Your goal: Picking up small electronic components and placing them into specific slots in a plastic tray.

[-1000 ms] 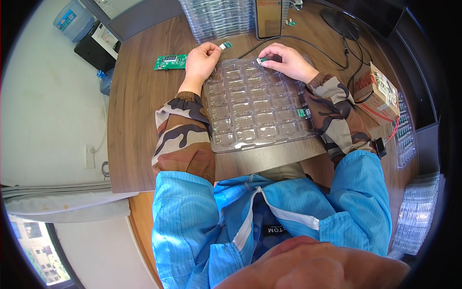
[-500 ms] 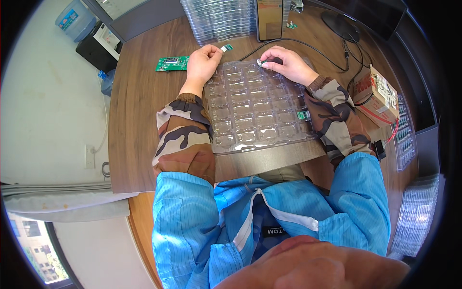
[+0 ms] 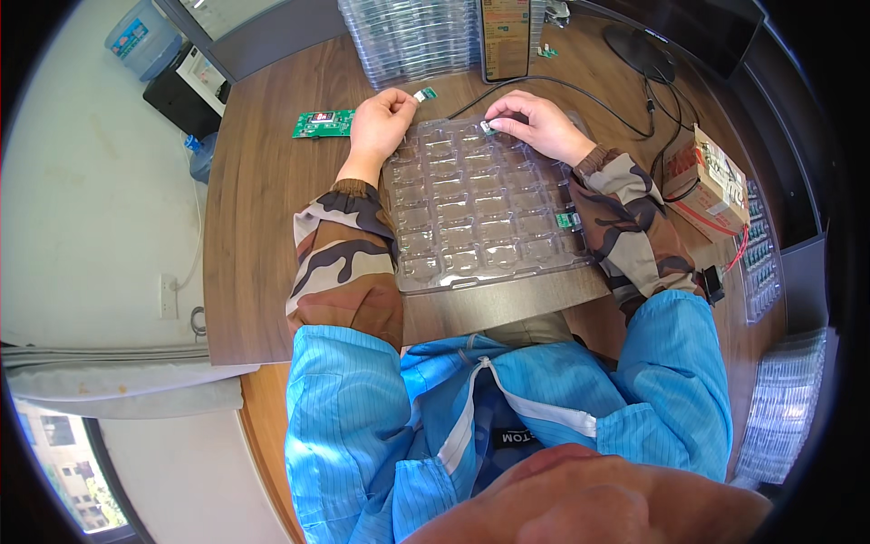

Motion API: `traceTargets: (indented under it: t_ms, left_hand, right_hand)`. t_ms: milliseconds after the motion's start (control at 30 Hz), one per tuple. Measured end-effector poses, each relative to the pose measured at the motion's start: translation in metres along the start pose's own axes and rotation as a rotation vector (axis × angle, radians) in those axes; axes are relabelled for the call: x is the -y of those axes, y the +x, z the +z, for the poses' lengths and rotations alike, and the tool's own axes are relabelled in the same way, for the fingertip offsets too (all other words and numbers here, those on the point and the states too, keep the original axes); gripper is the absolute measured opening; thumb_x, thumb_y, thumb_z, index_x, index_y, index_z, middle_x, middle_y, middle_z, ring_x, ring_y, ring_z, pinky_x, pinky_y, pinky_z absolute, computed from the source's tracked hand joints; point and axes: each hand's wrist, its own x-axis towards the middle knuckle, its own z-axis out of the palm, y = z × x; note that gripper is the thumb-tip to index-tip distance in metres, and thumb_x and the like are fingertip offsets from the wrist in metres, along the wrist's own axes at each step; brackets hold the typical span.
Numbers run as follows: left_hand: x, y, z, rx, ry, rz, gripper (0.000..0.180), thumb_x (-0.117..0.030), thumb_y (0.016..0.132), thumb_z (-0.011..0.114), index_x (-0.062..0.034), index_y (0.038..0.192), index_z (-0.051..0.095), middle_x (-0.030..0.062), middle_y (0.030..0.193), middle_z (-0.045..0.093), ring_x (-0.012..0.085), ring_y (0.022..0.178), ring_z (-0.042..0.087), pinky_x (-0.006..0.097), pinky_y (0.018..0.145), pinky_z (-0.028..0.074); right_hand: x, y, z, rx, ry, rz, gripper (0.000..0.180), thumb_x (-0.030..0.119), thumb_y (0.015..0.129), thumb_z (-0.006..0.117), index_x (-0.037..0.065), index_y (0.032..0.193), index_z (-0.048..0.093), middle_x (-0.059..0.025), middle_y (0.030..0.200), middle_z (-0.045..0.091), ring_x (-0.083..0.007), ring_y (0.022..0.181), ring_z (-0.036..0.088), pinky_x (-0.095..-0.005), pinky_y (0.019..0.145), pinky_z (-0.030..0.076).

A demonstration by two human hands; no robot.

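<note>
- board (image 3: 427, 93): juts out past the fingertips of the left hand (image 3: 381, 123); likely light, stiff and fragile, so best taken by its white end or edges.
- part (image 3: 488, 128): at the fingertips of the right hand (image 3: 541, 129), over the far side of the tray (image 3: 498, 277); likely as light and easily dropped, so a gentle pinch suits.
- the tray, clear and pocketed, spreads below and between the 2 hands; probably light, bendy and slick, best held by its rim.
- left hand: thumb and forefinger pressed together on the board's white end.
- right hand: narrow pinch, the part between thumb and forefinger; whether it touches the tray, i cannot tell.
- spare board (image 3: 566, 220): in the tray, bodyward of the right hand, beside its sleeve (image 3: 625, 213).
- panel (image 3: 319, 125): just left of the left hand; contact unclear.
</note>
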Motion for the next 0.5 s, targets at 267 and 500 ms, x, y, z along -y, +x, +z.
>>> traceTargets:
  t_ms: [267, 500]
  left_hand:
    - [-0.0029, -0.0009, -0.0015, 0.014, 0.009, -0.011, 0.018, -0.024, 0.073, 0.058, -0.0077, 0.078, 0.063, 0.0027, 0.062, 0.059, 0.0141, 0.057, 0.054, 0.027, 0.056, 0.042]
    - [-0.0026, -0.0010, -0.0014, 0.025, 0.000, -0.020, 0.018, -0.024, 0.073, 0.058, -0.0077, 0.078, 0.063, 0.0024, 0.062, 0.059, 0.0135, 0.056, 0.053, 0.027, 0.055, 0.042]
  right_hand:
    - [-0.0032, 0.0007, -0.0006, -0.014, -0.075, -0.026, 0.023, 0.024, 0.085, 0.051, 0.004, 0.094, 0.058, -0.0079, 0.089, 0.056, -0.0204, 0.083, 0.053, -0.0287, 0.072, 0.042]
    - [-0.0005, 0.0004, -0.0009, -0.038, -0.080, 0.024, 0.032, 0.032, 0.088, 0.044, 0.003, 0.096, 0.056, -0.0111, 0.090, 0.057, -0.0246, 0.084, 0.054, -0.0318, 0.073, 0.042]
